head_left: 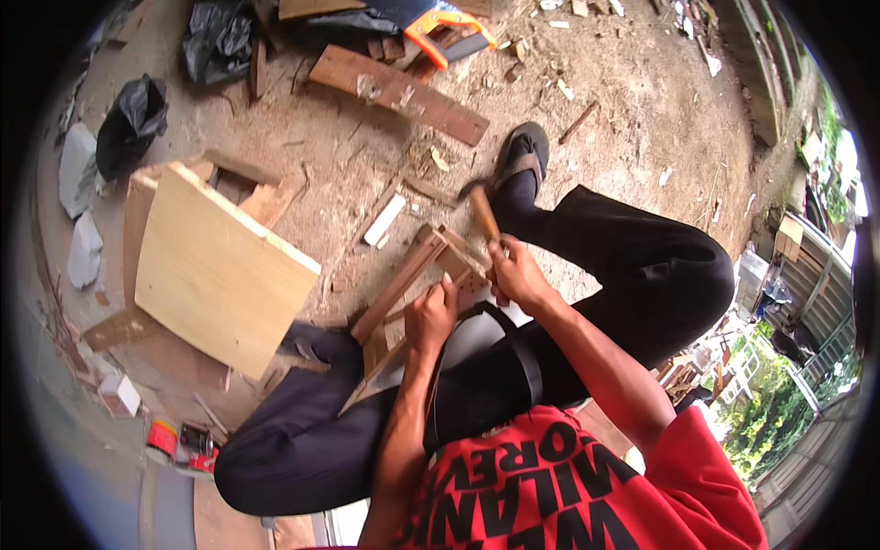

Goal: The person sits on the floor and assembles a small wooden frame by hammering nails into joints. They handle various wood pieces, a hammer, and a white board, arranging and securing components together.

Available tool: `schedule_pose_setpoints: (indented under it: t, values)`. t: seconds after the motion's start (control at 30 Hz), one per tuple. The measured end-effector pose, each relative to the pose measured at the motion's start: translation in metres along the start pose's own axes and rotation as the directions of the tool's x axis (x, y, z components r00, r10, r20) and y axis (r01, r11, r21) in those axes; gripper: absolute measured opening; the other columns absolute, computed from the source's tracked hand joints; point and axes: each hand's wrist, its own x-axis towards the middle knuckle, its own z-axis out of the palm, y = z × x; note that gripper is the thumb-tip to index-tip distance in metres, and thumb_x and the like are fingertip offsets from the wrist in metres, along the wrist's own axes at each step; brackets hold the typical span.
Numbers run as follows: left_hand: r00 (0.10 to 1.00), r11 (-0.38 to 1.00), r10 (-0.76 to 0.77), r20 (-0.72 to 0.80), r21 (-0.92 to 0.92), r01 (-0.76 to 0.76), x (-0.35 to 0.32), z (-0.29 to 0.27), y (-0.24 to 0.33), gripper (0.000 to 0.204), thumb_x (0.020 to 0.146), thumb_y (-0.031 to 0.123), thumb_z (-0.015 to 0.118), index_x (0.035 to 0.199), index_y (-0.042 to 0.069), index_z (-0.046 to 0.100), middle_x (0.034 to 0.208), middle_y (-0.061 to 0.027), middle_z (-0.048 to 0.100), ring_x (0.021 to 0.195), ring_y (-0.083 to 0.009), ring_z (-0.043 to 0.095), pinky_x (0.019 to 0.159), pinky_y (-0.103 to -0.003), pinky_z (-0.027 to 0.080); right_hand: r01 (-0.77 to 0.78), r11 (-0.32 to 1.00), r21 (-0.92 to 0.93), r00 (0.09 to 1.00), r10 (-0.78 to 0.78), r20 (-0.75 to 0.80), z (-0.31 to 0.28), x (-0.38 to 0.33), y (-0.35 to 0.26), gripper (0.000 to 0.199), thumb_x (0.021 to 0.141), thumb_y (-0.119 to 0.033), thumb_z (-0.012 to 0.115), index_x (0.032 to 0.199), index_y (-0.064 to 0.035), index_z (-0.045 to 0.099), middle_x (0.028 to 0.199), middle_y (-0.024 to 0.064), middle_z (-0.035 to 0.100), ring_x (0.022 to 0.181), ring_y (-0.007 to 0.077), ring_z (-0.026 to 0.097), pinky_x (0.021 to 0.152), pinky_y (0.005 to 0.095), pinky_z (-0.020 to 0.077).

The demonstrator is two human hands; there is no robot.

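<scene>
Two black bags (133, 126), contents unclear, lie beyond the wooden frame (397, 288).

The saw (420, 26) lies beyond the plank (403, 97), the panel (220, 270) left of the frame (400, 284).

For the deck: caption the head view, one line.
Left hand at a wooden frame, right hand gripping a brown wooden piece, handsaw lying beyond.

Large black block capitals stand on the red shirt (596, 500), in at least three rows across its front, with folds bending some letters and the sides cutting words short. Well to the left of the shirt, the red-and-yellow tin (162, 438) shows colored bands, but any print there is too small to read.
</scene>
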Motion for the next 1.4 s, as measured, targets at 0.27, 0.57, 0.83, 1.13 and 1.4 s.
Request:
schedule_pose_setpoints:
  t: [0.27,0.57,0.83,1.13,1.4]
  values:
    - [0.997,1.000,0.024,-0.069,0.016,-0.023,-0.005,-0.001,0.001,0.035,0.093,0.019,0.058,0.062,0.003,0.058,0.058,-0.0177,0.061,0.049,-0.0363,0.060,0.043,-0.045,0.047,-0.190,0.963,-0.193,0.974,0.210,0.086,-0.005,-0.004,-0.005,0.025,0.103,-0.026,0.043,0.109,-0.0027,0.049,0.066,0.0058,0.051,0.042,0.0138,0.048,0.033,0.0305,0.0358]
    - [0.998,0.995,-0.055,-0.019,0.079,0.057,-0.007,0.005,0.001,0.039,0.094,0.023,0.056,0.060,0.005,0.060,0.056,-0.0174,0.061,0.047,-0.0369,0.060,0.043,-0.045,0.049,-0.129,0.972,-0.196,0.971,0.164,0.176,-0.016,-0.006,-0.014,0.032,0.102,-0.033,0.048,0.118,-0.0060,0.054,0.066,0.0010,0.049,0.046,0.0086,0.045,0.038,0.0255,0.0389]
    - [0.995,0.993,-0.026,-0.099,0.115,0.037,-0.006,0.007,-0.003,0.043,0.092,0.024,0.057,0.053,0.007,0.057,0.052,-0.0166,0.059,0.043,-0.0346,0.060,0.041,-0.044,0.049,0.486,0.602,-0.634,0.835,-0.533,0.135,-0.015,-0.065,-0.033,0.039,0.100,-0.019,0.051,0.133,-0.0001,0.043,0.073,0.0296,0.062,0.069,0.0447,0.066,0.057,0.0459,0.0490]
    - [0.993,0.993,-0.018,-0.118,0.116,0.032,-0.007,0.004,0.002,0.043,0.092,0.025,0.057,0.053,0.008,0.059,0.048,-0.0149,0.058,0.042,-0.0319,0.061,0.041,-0.042,0.052,0.514,0.445,-0.733,0.845,-0.413,0.341,-0.004,-0.069,-0.039,0.039,0.099,-0.020,0.052,0.132,0.0011,0.045,0.077,0.0305,0.062,0.077,0.0467,0.065,0.063,0.0487,0.0501]
    - [0.993,0.992,-0.029,-0.112,0.116,0.042,-0.009,0.007,-0.001,0.041,0.093,0.024,0.057,0.055,0.008,0.060,0.048,-0.0139,0.058,0.041,-0.0308,0.060,0.040,-0.042,0.051,0.596,0.321,-0.736,0.774,-0.474,0.419,-0.003,-0.057,-0.070,0.030,0.099,-0.019,0.051,0.124,-0.0011,0.050,0.080,0.0290,0.062,0.078,0.0476,0.063,0.063,0.0499,0.0496]
